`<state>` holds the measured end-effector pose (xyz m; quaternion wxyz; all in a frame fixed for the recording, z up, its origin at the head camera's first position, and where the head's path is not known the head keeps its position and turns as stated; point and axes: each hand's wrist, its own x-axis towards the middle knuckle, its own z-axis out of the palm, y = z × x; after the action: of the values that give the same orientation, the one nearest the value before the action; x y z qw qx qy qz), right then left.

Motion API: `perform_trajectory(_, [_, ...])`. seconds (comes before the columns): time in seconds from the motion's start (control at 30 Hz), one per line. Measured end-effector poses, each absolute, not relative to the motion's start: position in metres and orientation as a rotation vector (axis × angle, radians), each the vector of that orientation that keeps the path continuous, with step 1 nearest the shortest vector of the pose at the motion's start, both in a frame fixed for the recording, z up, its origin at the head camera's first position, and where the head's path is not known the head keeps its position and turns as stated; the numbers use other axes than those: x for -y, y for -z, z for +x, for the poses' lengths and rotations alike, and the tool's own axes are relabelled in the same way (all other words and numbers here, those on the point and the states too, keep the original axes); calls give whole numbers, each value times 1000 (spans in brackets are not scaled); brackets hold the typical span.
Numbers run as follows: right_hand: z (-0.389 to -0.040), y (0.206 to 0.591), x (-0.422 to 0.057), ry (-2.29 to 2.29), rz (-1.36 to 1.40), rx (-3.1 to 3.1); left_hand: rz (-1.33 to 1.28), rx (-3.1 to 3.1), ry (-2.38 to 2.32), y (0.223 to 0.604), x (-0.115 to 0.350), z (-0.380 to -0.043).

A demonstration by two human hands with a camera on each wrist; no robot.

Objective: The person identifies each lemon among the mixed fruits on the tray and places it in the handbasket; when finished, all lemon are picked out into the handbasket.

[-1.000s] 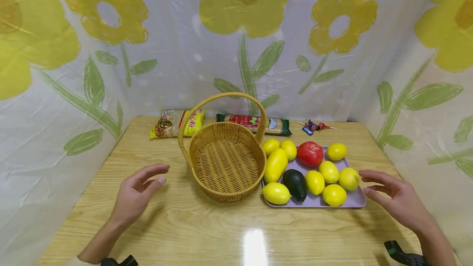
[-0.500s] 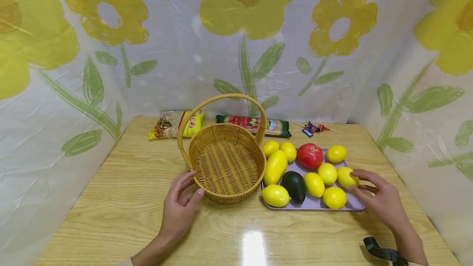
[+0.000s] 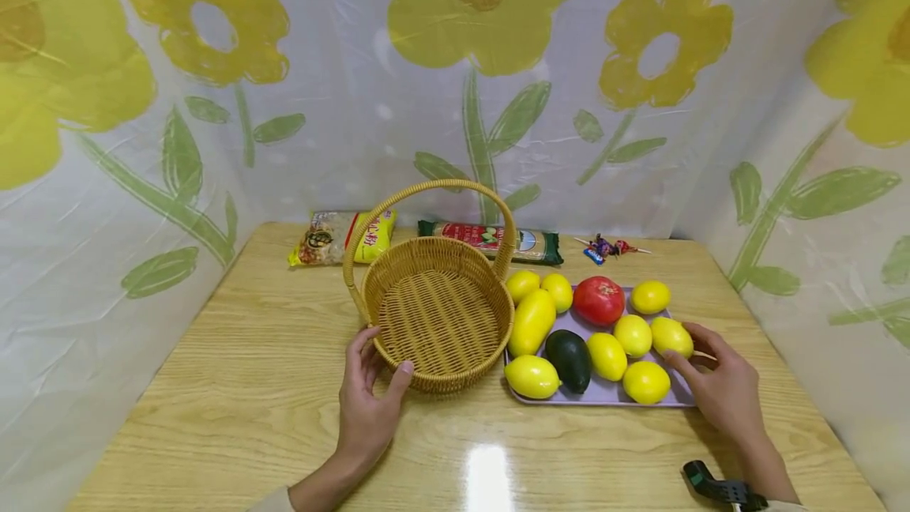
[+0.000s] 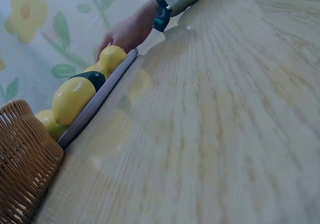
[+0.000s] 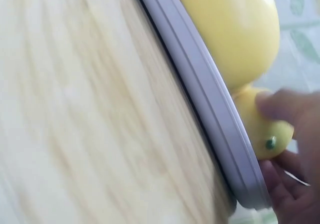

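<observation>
A round wicker basket (image 3: 439, 318) with a tall arched handle stands mid-table, nothing inside it. My left hand (image 3: 373, 401) holds its front left side, fingers at the left rim and thumb at the front wall; its fingers are outside the left wrist view. On the right, my right hand (image 3: 721, 382) grips a lemon (image 3: 671, 337) at the right end of a purple tray (image 3: 604, 400). In the right wrist view the thumb (image 5: 272, 104) lies on this lemon (image 5: 262, 129), with other fingers beneath. Around it on the tray are several more lemons (image 3: 645, 382).
The tray also bears a red pomegranate (image 3: 599, 301), a dark green avocado (image 3: 568, 361) and a long yellow fruit (image 3: 532, 322). Behind the basket lie a yellow food packet (image 3: 334, 239) and a green-ended packet (image 3: 536, 246). Lollipops (image 3: 607, 247) lie at the back right.
My left hand has moved right from the bare table to the basket's side. My right hand has moved left from beside the tray and taken hold of the rightmost lemon.
</observation>
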<state>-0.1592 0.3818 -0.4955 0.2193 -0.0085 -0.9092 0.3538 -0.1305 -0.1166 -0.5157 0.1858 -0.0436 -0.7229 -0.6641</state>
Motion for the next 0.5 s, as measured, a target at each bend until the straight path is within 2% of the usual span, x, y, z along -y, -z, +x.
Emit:
perform_trajectory(0.13, [-153, 485, -386, -1123, -43, 2482, -126, 2018, 1875, 517, 116, -131])
perform_trajectory(0.23, [-145, 468, -386, -1278, 45, 2458, -107, 1995, 1886, 518, 115, -129])
perform_trajectory(0.37, [-142, 432, -368, -1397, 320, 2492, -102, 1929, 1898, 519, 114, -128])
perform_trajectory(0.5, [-156, 394, -333, -1443, 683, 2556, -122, 1891, 1895, 519, 115, -129])
